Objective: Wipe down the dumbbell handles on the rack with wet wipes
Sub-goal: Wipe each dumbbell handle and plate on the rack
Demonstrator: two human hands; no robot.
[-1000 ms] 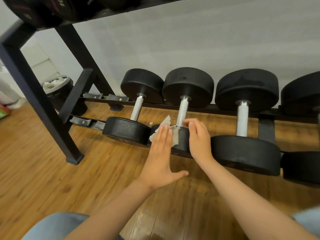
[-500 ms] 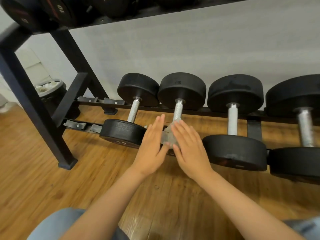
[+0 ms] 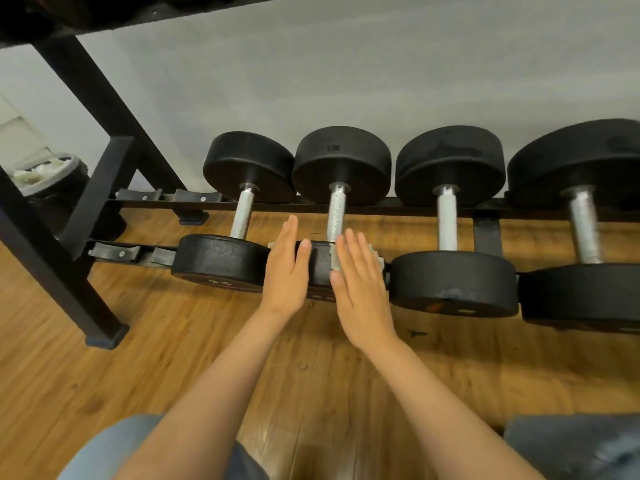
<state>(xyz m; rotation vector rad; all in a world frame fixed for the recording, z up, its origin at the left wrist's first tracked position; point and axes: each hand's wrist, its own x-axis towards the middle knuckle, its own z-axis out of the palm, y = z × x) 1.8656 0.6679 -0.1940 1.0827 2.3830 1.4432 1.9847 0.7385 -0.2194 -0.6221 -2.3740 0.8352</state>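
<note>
Where the person's bare forearms (image 3: pixel 221 375) reached forward over the wooden floor (image 3: pixel 104 368), both hands lay flat on the near head (image 3: pixel 320 268) of the second dumbbell (image 3: pixel 336 225) from the left. The left hand (image 3: pixel 289 271) rested on the head's left side with fingers straight and together, gripping nothing. The right hand (image 3: pixel 360 289) rested on the head's right side, fingers likewise extended, pressing on the wet wipe (image 3: pixel 335 263).

The wipe was pale grey-white and crumpled. Only its edges showed: a strip along the right thumb, a scrap past that hand's outer edge and a corner beyond the left hand. How much lay under the palms could not be determined.

Just beyond the fingertips, between the two hands, was the dumbbell's handle (image 3: pixel 336 207). It was a silver, knurled metal bar, bare of the wipe. Its long axis ran almost straight away from the person, from the near head to the far head (image 3: pixel 341 164). Whether the right index finger touched its lower end could not be told.

The dumbbell sat on the bottom tier of the black rack (image 3: pixel 398 203). The neighbouring dumbbells (image 3: pixel 446 223), one to its left and two to its right, lay parallel to it. Behind was a grey wall (image 3: pixel 346 81). At far left a bin (image 3: pixel 45 174) held crumpled white material.
</note>
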